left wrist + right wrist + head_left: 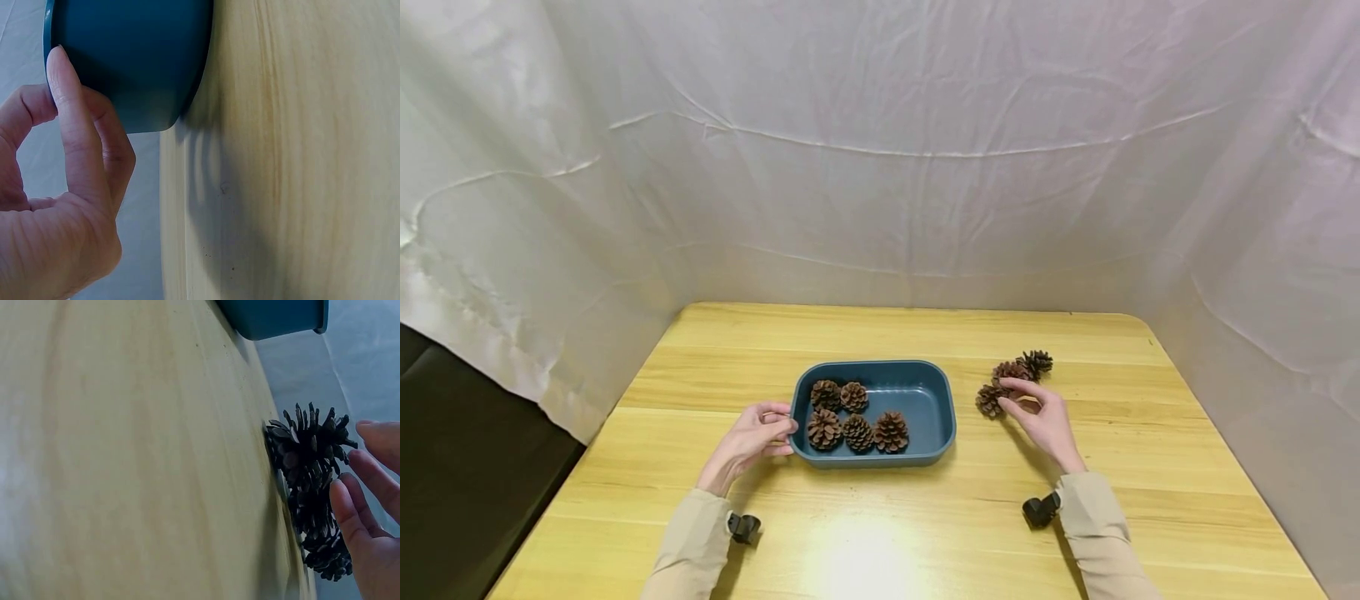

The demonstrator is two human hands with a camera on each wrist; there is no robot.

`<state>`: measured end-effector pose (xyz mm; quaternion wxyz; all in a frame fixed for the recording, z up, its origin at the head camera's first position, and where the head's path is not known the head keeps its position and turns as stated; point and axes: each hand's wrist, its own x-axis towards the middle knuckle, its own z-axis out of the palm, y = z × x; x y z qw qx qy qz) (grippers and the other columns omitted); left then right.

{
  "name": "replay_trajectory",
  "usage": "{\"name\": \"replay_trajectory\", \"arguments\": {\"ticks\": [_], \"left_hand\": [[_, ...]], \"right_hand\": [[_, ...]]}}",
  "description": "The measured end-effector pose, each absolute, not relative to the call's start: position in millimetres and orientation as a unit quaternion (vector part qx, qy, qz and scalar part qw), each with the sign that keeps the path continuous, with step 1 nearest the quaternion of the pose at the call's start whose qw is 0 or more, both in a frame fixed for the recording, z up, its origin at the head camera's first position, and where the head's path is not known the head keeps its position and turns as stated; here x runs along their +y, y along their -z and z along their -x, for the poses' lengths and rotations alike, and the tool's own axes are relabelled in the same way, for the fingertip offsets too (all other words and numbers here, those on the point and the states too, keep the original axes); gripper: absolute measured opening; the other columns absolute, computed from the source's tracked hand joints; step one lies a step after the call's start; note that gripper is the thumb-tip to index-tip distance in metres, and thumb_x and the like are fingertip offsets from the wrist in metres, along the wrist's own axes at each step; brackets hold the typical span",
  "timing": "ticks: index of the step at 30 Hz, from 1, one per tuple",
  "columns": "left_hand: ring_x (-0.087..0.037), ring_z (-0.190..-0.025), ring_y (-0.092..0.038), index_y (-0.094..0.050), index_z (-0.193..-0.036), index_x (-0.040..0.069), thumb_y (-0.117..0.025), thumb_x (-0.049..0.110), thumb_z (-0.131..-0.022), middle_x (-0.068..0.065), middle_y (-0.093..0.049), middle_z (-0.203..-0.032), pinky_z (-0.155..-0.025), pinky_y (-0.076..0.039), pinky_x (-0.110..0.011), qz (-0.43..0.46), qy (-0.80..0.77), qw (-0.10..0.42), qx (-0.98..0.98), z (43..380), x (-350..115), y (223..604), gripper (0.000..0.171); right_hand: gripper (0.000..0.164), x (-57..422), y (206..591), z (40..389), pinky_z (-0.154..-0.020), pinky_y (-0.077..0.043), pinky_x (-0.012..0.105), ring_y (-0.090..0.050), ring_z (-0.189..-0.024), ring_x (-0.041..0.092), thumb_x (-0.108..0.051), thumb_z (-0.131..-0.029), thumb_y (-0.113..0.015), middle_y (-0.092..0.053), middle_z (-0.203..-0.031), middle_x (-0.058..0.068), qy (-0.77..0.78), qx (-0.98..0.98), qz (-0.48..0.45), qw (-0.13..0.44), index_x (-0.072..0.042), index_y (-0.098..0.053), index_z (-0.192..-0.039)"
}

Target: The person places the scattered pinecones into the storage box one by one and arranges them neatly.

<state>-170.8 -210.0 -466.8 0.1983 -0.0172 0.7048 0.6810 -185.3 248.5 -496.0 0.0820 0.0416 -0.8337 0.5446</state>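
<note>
A dark blue rectangular tub [928, 454] stands mid-table with several pine cones [891, 432] in its left and front part. My left hand [752, 442] pinches the tub's left rim, thumb on the rim and fingers against the outside, as the left wrist view also shows. To the right of the tub, my right hand [1037, 417] hovers at a small cluster of pine cones, its fingers relaxed and spread. Closest to the fingertips is one pine cone [989, 402]; another, darker cone [1037, 362] lies farther back. Whether the fingertips touch a cone is unclear.
The wooden table [865, 333] has a back edge against a pale hanging curtain [910, 200], which also closes in both sides. A dark surface [467, 467] lies beyond the table's left edge. Each wrist carries a small black camera [1041, 510].
</note>
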Motion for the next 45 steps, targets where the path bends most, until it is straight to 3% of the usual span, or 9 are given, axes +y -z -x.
{"name": "replay_trajectory", "arguments": {"ticks": [14, 19, 24, 32, 45], "left_hand": [[-0.005, -0.072, -0.063, -0.034, -0.134, -0.015, -0.052, 0.001, -0.097, 0.001, -0.063, -0.09, -0.066, -0.062, -0.018, 0.021, -0.681, 0.196, 0.706, 171.1, -209.8, 467.8, 0.044], [-0.005, -0.072, -0.063, -0.034, -0.134, -0.015, -0.052, 0.001, -0.097, 0.001, -0.063, -0.09, -0.066, -0.063, -0.018, 0.02, -0.68, 0.197, 0.706, 171.0, -209.9, 467.6, 0.044], [-0.005, -0.072, -0.063, -0.034, -0.133, -0.015, -0.052, 0.001, -0.097, 0.0, -0.063, -0.091, -0.066, -0.063, -0.019, 0.021, -0.679, 0.197, 0.707, 170.9, -209.7, 467.3, 0.044], [-0.004, -0.071, -0.062, -0.035, -0.133, -0.015, -0.051, 0.001, -0.097, 0.0, -0.063, -0.091, -0.066, -0.063, -0.019, 0.021, -0.679, 0.196, 0.707, 171.2, -209.3, 467.2, 0.042], [-0.005, -0.072, -0.062, -0.035, -0.133, -0.014, -0.051, 0.001, -0.097, 0.0, -0.063, -0.091, -0.067, -0.063, -0.02, 0.021, -0.679, 0.196, 0.707, 171.1, -209.4, 467.0, 0.042]], "right_hand": [[0.037, 247.4, 496.7, 189.0, -0.08, -0.053, 0.006, -0.059, -0.088, 0.0, -0.005, -0.088, -0.075, -0.065, -0.12, 0.025, -0.515, -0.847, -0.068, 0.112, 0.003, -0.066, -0.123], [0.036, 247.5, 498.1, 191.9, -0.078, -0.053, 0.01, -0.059, -0.087, 0.006, -0.003, -0.088, -0.075, -0.064, -0.121, 0.025, -0.492, -0.86, -0.065, 0.119, 0.006, -0.067, -0.121], [0.033, 246.2, 497.2, 193.5, -0.073, -0.054, 0.013, -0.059, -0.083, 0.008, -0.002, -0.087, -0.075, -0.066, -0.114, 0.028, -0.478, -0.866, -0.067, 0.131, 0.009, -0.067, -0.117], [0.032, 245.7, 492.9, 192.3, -0.068, -0.052, 0.013, -0.058, -0.077, 0.003, -0.01, -0.088, -0.076, -0.067, -0.098, 0.02, -0.485, -0.867, -0.042, 0.102, 0.0, -0.07, -0.117], [0.032, 244.8, 488.8, 195.1, -0.07, -0.053, 0.011, -0.061, -0.077, 0.003, -0.009, -0.088, -0.076, -0.071, -0.098, 0.023, -0.489, -0.867, -0.047, 0.085, 0.003, -0.07, -0.117]]}}
